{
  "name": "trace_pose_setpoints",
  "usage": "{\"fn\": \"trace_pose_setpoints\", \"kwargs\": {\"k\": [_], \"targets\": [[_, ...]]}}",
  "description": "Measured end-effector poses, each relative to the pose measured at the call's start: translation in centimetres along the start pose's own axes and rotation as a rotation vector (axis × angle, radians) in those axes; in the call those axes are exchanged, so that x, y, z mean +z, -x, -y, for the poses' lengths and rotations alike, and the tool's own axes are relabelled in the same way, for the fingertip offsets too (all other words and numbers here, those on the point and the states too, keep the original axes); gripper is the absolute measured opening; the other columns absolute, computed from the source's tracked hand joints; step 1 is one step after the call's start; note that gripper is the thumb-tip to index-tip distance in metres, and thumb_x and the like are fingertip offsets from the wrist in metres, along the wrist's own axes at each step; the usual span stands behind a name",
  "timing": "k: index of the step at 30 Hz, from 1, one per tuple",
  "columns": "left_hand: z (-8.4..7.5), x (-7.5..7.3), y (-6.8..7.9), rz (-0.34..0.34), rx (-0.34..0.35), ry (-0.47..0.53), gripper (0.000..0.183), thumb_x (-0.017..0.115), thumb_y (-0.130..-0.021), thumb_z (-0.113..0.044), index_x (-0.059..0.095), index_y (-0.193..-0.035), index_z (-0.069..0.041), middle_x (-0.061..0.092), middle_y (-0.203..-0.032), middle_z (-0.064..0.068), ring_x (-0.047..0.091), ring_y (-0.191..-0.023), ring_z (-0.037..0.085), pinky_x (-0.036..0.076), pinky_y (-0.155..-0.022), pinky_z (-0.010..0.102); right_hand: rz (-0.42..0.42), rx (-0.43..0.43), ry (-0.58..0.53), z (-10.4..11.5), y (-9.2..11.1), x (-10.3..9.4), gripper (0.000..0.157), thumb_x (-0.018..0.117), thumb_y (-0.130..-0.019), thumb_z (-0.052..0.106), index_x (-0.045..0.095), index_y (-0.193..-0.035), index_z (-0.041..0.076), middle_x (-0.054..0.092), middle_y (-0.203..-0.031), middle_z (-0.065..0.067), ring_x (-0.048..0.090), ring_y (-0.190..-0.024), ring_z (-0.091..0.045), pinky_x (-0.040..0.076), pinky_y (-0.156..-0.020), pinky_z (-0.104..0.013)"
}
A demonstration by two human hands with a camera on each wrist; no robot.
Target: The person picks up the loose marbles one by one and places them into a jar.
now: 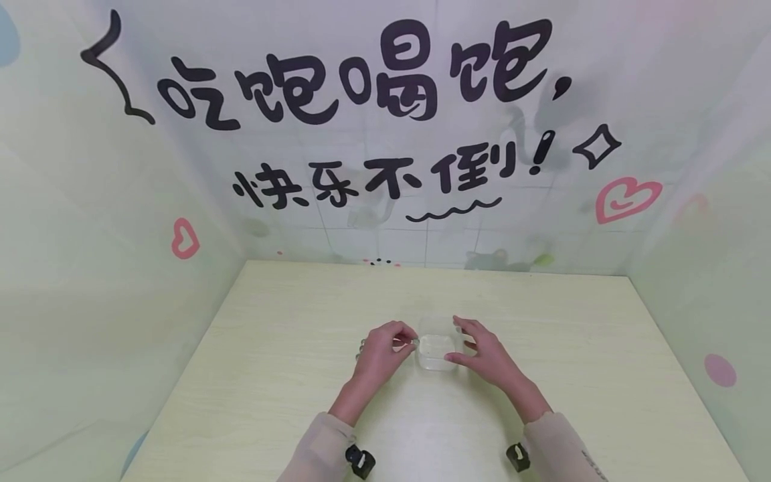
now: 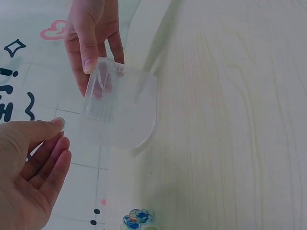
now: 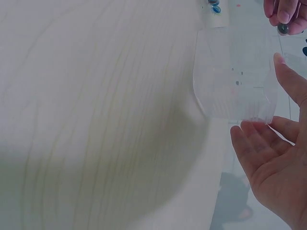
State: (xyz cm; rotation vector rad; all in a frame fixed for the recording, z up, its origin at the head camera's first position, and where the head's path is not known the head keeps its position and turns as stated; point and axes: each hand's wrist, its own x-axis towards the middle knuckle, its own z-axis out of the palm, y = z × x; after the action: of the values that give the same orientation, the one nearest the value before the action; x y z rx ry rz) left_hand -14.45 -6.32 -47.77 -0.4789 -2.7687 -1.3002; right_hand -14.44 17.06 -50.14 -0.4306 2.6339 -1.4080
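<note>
A clear plastic container (image 1: 438, 365) stands upright on the table, its mouth upward, in front of the person. The right hand (image 1: 484, 358) holds it at its right side, thumb near the front and fingers toward the back. Just left of the rim, the left hand (image 1: 385, 348) pinches a small glass marble (image 3: 283, 29) between thumb and fingertips. In the left wrist view that marble is mostly covered by the thumb. Several clear glass marbles with blue swirls (image 2: 139, 218) lie on the table to the left of the left hand, partly hidden by it in the head view.
The pale wood-grain table (image 1: 289, 301) is enclosed by a printed cloth backdrop (image 1: 361, 234) at the back and both sides. Black wrist devices (image 1: 360, 462) sit by the sleeves near the front edge.
</note>
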Motion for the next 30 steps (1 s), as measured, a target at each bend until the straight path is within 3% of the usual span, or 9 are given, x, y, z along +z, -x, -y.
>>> {"fn": "trace_pose_setpoints", "kwargs": {"k": [30], "targets": [[-0.53, 0.72, -0.18, 0.021, -0.015, -0.023, 0.011, 0.076, -0.087, -0.008, 0.071, -0.097, -0.012, 0.072, -0.095, 0.000, 0.068, -0.088, 0.012, 0.060, -0.080, 0.020, -0.007, 0.022, 0.003, -0.05, 0.05, 0.16, 0.078, 0.078, -0.086, 0.021, 0.038, -0.149, -0.004, 0.045, -0.147, -0.026, 0.046, -0.135, -0.046, 0.050, -0.104, -0.050]]}}
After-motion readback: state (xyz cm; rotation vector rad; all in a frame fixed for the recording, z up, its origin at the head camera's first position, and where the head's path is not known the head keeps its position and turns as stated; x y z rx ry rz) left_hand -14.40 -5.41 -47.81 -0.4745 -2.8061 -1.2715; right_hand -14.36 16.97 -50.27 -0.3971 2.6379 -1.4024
